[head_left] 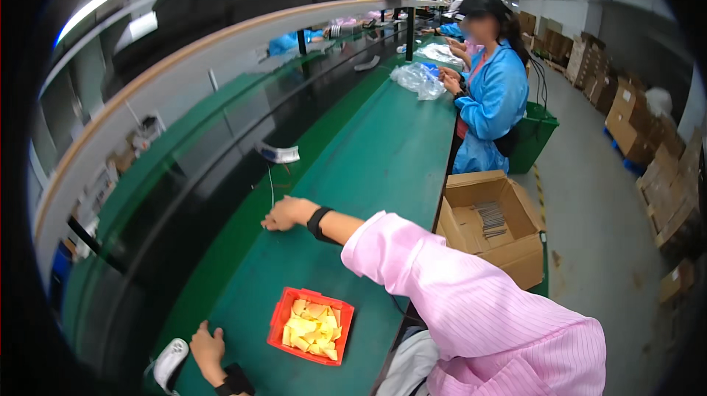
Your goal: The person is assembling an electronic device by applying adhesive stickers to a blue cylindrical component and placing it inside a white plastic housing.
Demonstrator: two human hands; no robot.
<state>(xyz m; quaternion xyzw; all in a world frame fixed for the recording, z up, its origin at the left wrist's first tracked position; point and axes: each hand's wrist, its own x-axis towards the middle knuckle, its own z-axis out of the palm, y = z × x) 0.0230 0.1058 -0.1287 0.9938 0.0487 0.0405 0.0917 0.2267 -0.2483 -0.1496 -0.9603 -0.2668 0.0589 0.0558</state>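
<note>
My right hand (289,214) reaches out over the green work surface (353,175), its fingers bent and drawn together where a thin white cable (272,186) meets them. That cable leads up to a curved white and grey shell (278,153) on the dark belt side. At the lower left is my left hand (208,350), thumb apart from the fingers and nothing visible in it. Just left of it, apart from its fingers, lies a rounded white device casing (171,363). Between my forearms stands a red bin (275,328) filled with yellow paper-like pieces (313,328).
A person in a blue smock (490,90) works further along the bench beside clear plastic bags (418,81). An open cardboard box (508,245) holding grey strips stands at my right. Another curved piece (367,64) lies far along the belt. Stacked cartons (630,105) line the right aisle.
</note>
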